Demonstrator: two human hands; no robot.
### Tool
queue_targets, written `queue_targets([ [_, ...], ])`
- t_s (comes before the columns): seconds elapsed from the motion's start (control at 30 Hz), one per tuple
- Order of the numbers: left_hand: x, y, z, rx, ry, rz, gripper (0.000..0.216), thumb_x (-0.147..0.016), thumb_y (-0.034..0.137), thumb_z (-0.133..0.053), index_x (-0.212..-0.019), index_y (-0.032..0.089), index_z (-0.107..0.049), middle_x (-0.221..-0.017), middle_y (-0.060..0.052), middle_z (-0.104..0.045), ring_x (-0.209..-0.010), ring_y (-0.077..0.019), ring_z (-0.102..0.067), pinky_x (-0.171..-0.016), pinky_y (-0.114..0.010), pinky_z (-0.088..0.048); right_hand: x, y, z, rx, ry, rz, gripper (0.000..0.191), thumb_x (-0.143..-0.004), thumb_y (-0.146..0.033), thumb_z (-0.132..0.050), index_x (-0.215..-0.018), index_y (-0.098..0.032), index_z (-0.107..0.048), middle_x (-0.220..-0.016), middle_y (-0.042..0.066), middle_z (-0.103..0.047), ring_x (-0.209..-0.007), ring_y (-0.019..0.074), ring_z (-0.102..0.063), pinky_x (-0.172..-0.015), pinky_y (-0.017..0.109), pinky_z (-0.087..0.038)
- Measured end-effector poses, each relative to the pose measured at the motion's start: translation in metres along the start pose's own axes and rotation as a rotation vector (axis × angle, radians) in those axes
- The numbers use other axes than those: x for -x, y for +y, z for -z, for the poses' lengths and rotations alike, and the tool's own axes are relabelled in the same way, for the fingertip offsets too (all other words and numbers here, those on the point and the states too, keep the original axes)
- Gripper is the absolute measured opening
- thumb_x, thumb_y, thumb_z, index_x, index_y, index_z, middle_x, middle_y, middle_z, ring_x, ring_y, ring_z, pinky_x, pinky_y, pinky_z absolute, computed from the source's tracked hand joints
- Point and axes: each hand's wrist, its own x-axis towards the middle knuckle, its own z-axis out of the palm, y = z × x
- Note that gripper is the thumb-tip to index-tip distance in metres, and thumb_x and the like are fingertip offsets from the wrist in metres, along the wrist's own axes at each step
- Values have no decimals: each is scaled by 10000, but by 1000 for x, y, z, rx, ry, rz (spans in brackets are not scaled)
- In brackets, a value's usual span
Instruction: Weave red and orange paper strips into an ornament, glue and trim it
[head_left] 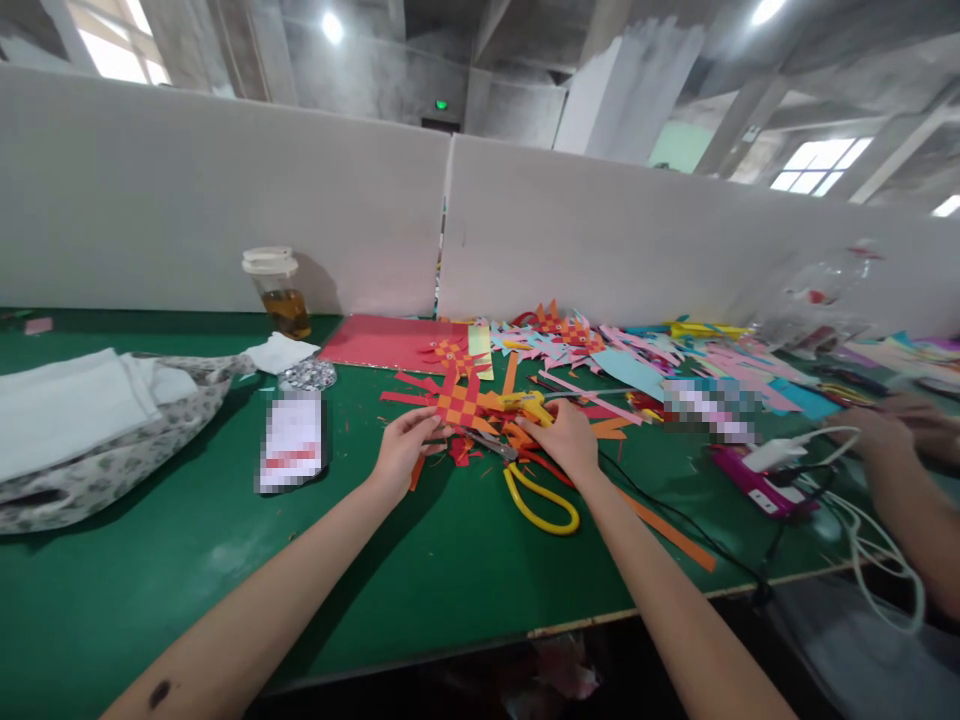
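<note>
A woven red-and-orange paper piece lies on the green table, with loose strips sticking out around it. My left hand pinches its near edge, fingers curled. My right hand is closed on orange paper strips just right of the weave. Yellow-handled scissors lie flat on the table under and in front of my right hand, blades pointing toward the weave.
A red sheet and a heap of coloured paper cuttings fill the back right. A jar of amber liquid, a cloth bag and a packet sit left. Another person's hands work at right near cables.
</note>
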Motion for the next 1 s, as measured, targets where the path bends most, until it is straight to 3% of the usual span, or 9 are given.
queue_targets([
  [0.13, 2, 2, -1, 12, -25, -1, 242, -621, 154, -712, -842, 109, -625, -695, -46, -670, -649, -163, -670, -505, -200, -526, -3, -4, -10, 39, -15, -63, 412, -591, -515, -616, -849, -222, -483, -863, 61, -597, -817, 250, -547, -592, 297, -356],
  [0.37, 1, 9, 6, 181, -103, 126, 195, -686, 128, -653, -877, 144, -623, -769, -43, -692, -772, -148, -674, -579, -164, -534, -1, -5, 0, -189, 251, -185, 360, -608, -494, -576, -767, -223, -401, -749, 22, -549, -695, 202, -521, -595, 290, -344],
  [0.6, 0, 1, 1, -46, -130, 150, 168, -692, 122, -654, -857, 113, -624, -758, -76, -693, -695, -142, -667, -574, -197, -520, -1, -1, -5, -163, 178, -179, 362, -562, -461, -627, -689, -236, -373, -612, 2, -503, -597, 206, -501, -542, 290, -327],
  [0.67, 2, 1, -1, -82, -137, 148, 183, -687, 138, -665, -862, 115, -617, -763, -78, -687, -681, -140, -663, -577, -207, -521, 0, -1, -6, -162, 213, -155, 356, -598, -475, -609, -708, -237, -369, -664, 15, -534, -644, 215, -524, -563, 296, -340],
  [0.77, 6, 0, -3, -193, -180, 106, 259, -674, 193, -686, -906, 122, -596, -767, -70, -666, -644, -132, -649, -553, -212, -517, 2, -3, -3, -229, 382, -86, 328, -685, -490, -551, -742, -237, -351, -810, 46, -589, -732, 215, -562, -606, 305, -377],
  [0.87, 9, -3, -3, -316, -184, -40, 339, -645, 264, -709, -936, 142, -584, -828, -47, -620, -613, -99, -606, -492, -184, -492, 7, -6, 2, -295, 526, 44, 303, -719, -452, -550, -742, -237, -338, -916, 79, -603, -811, 213, -584, -661, 317, -413],
  [1.0, 8, -5, -1, -399, -149, -241, 391, -619, 361, -713, -939, 169, -597, -945, -44, -576, -601, -72, -533, -460, -168, -459, 15, -17, 4, -289, 556, 285, 271, -735, -380, -565, -727, -239, -333, -937, 92, -598, -927, 211, -580, -723, 312, -436],
])
